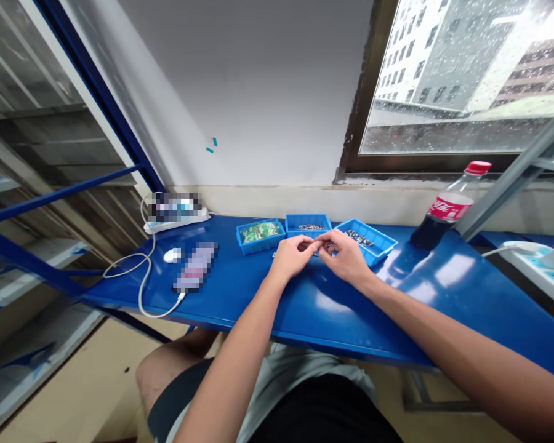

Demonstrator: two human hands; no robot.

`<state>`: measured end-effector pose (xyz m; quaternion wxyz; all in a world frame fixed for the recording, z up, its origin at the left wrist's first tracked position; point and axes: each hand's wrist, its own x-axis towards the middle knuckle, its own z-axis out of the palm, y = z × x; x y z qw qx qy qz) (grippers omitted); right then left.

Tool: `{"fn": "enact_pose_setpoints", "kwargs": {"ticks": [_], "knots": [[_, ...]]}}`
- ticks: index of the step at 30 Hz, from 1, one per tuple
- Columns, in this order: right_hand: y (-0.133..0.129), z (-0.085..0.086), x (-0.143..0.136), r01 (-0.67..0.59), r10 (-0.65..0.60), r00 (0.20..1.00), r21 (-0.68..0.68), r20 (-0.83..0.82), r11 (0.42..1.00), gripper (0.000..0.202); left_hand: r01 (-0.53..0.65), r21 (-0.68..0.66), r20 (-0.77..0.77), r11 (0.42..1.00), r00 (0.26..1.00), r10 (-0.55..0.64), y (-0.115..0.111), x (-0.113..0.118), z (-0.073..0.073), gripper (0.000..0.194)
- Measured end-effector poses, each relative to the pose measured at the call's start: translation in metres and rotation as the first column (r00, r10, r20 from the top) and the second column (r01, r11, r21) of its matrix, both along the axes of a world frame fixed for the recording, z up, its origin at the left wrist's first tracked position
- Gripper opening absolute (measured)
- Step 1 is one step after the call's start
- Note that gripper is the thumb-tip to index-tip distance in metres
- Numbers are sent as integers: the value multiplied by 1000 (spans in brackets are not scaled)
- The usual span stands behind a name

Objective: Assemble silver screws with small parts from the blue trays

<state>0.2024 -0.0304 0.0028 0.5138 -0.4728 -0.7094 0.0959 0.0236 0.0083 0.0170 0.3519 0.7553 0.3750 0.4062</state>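
Note:
My left hand (293,255) and my right hand (344,255) meet at their fingertips above the blue table (240,289). Both are pinched closed, and whatever lies between the fingers is too small to make out. Just behind them stand three blue bins: the left bin (260,248) holds green and clear pieces, the middle bin (307,219) holds metal pieces like screws, and the right bin (384,245) holds small dark and silvery metal parts. The hands partly cover the middle and right bins.
A cola bottle (447,206) stands at the back right. On the left lie a phone (196,267) with a white cable (142,289), a white oval object (170,255) and a power strip (180,221). A grey metal frame (512,178) rises at right.

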Motion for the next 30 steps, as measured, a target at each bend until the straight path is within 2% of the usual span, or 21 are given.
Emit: {"fn": "enact_pose_setpoints", "kwargs": {"ticks": [3,7,11,16,23,28,30], "knots": [[1,-2,2,-41,40,999,-14,-26,999,19,26,18,-72,1000,997,-24,-1,-2,1,28],[2,-3,4,-44,44,999,-24,1,999,19,-14,14,-53,1000,998,14,3,-3,-3,20],[1,-1,2,-14,9,999,-104,-44,994,12,-30,62,-77,998,996,35,5,-2,-8,16],[2,-3,2,-14,1,997,-181,-74,983,15,4,132,-132,991,991,14,4,-2,-8,19],[4,-7,2,-48,35,996,-168,-79,985,16,-9,96,-49,995,999,14,3,-1,-4,19],[6,-5,4,25,-23,999,-93,26,995,17,-19,86,-60,996,998,24,1,-1,-1,11],[6,-5,4,35,-34,999,-82,15,996,15,-17,75,-75,997,997,23,0,-1,-1,16]]}}
